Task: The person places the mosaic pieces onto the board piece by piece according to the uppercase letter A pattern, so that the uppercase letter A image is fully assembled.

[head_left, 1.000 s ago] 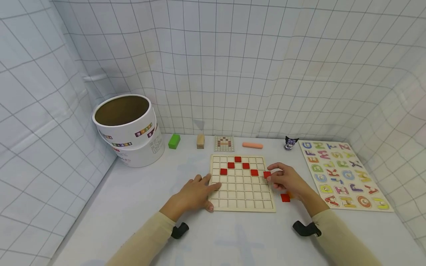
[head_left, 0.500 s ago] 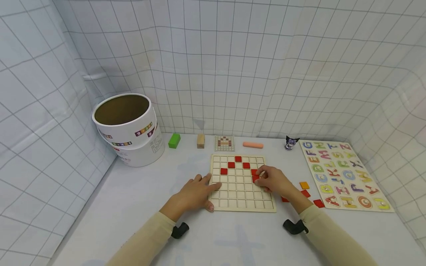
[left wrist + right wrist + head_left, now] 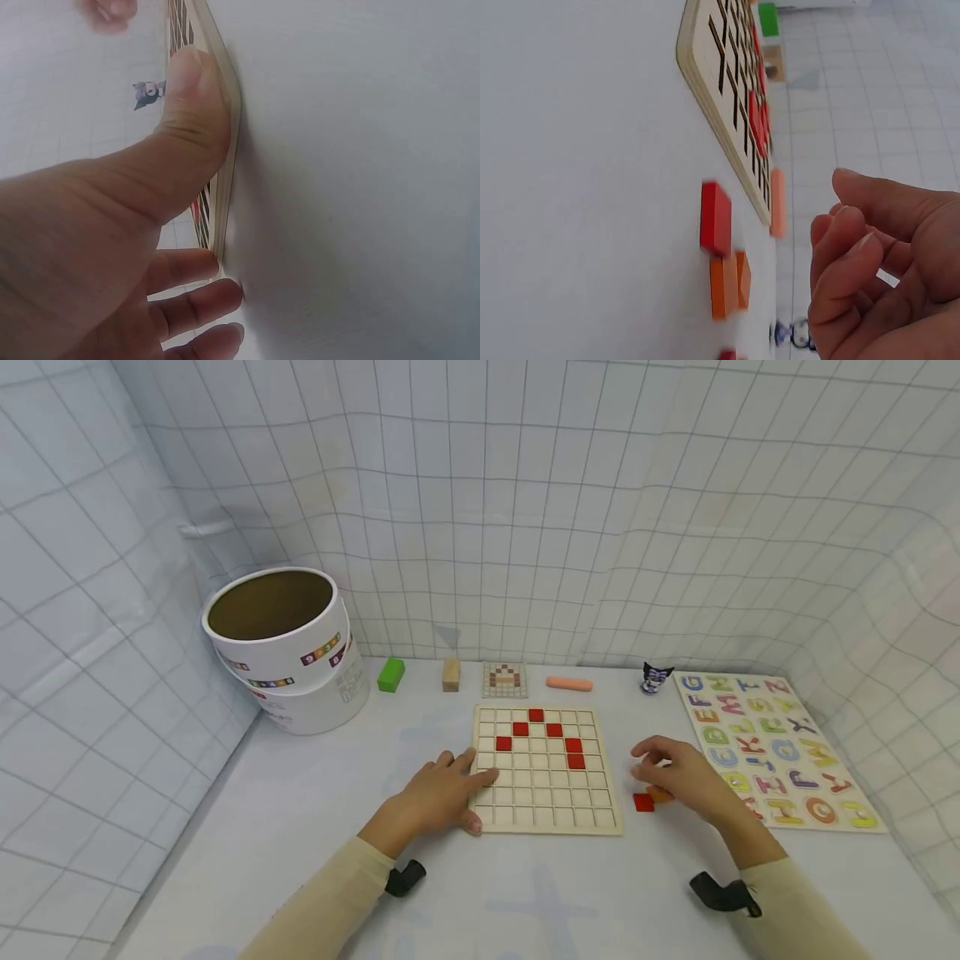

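A pale wooden grid board [image 3: 543,814] lies flat on the table, with several red square tiles [image 3: 575,762] set in its upper cells. My left hand [image 3: 433,797] rests on the board's left edge, fingers extended; the left wrist view has the thumb [image 3: 196,97] against the board's rim. Right of the board hovers my right hand [image 3: 678,772], fingers loosely bent around nothing. Just below it on the table are a loose red tile [image 3: 643,802] and orange tiles [image 3: 660,794], seen closer in the right wrist view. Part of the loose pile is hidden behind that hand.
Along the back stand a white bucket [image 3: 288,697], a green block [image 3: 391,675], a wooden block [image 3: 451,675], a small pattern card [image 3: 504,680], an orange-pink stick [image 3: 569,683] and a little figurine [image 3: 656,678]. An alphabet board [image 3: 783,752] lies at the right.
My right hand has brought a red tile into the cell below the rightmost red one, let it go, and moved back right over the loose tiles. The left hand has stayed put.
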Available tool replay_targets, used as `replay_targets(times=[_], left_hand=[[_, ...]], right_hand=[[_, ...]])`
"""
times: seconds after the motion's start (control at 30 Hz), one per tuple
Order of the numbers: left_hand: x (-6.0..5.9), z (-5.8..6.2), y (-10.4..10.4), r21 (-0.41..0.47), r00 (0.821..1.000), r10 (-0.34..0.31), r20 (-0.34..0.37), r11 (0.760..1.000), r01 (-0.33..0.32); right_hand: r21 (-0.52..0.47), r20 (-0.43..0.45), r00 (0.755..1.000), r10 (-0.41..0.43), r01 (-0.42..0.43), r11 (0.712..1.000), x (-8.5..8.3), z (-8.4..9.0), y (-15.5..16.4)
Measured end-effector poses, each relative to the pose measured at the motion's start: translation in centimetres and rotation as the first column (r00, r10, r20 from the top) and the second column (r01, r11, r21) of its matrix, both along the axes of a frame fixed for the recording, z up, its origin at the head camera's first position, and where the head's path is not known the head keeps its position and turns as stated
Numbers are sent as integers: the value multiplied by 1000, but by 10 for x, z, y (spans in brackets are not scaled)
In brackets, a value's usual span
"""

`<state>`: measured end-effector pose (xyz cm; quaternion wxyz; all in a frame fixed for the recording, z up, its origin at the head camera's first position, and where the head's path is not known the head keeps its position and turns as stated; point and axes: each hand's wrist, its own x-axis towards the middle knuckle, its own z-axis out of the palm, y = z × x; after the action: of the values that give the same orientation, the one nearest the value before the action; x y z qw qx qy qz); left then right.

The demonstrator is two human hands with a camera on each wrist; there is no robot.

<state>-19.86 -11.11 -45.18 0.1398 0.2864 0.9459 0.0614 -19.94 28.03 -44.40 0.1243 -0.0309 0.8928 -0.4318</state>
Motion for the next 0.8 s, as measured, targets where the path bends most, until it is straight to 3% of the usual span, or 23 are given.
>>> replay_targets(times=[0.13, 0.33, 0.57, 0.8], left_hand=[[1, 2, -1, 1, 1000, -9, -11, 1000, 9], [4, 6, -2, -12, 1000, -7, -25, 1000, 6], [3, 8, 0, -24, 1000, -6, -11, 1000, 5], [2, 7, 1, -30, 1000, 2, 0, 1000, -2]], right_hand=[[2, 50, 998, -38, 38, 999, 31, 4, 44], [143, 59, 996, -67, 58, 988, 58, -6, 83], [304, -1, 998, -67, 64, 950, 63, -18, 89], [342, 2, 995, -98, 91, 935, 59, -19, 85]])
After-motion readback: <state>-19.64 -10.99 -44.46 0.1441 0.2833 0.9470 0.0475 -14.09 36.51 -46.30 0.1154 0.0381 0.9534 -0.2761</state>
